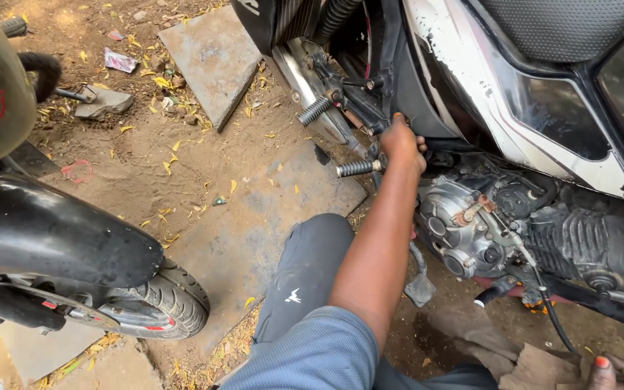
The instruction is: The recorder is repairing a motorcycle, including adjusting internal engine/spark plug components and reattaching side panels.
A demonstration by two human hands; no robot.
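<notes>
My left hand (pixel 401 141) sits at centre frame against the motorcycle frame (pixel 370 108), footpeg (pixel 357 168) just left, engine (pixel 471 224) to its lower right. A second wheel (pixel 157 303) fills lower left; a slab (pixel 214 61) lies top centre.

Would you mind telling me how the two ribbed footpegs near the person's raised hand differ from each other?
The upper footpeg tilts upward to the right, while the lower footpeg lies nearly level. The upper footpeg sits by the silver plate, clear of the left hand; the lower footpeg ends just below that hand. The upper footpeg looks shorter than the lower footpeg. Both are dark, ribbed and cylindrical, mounted on the motorcycle's frame.
</notes>
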